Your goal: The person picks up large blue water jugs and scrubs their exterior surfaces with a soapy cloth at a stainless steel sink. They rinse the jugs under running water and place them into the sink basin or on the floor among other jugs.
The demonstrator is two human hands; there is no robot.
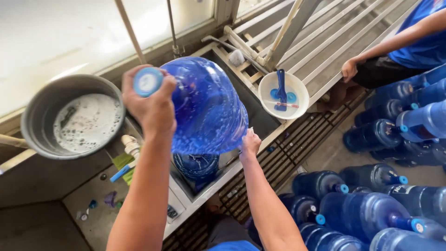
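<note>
Tilting a blue water jug [206,107], left hand [151,104] capping its neck, right hand [250,143] underneath.

The left hand [151,100] is covering the neck of the big blue water jug [204,107], and the jug is blocking most of a second bottle [196,165] in the sink below. The co-worker [409,42] is being cut off by the frame's edge (only an arm and blue shirt showing). Small bits on the lower ledge [100,204] are looking too tiny to identify.

Glossy see-thru blue plastic jug [209,107] w/ wet suds; dull grey metal pot [37,116]; smooth white plastic bowl [297,104].
</note>
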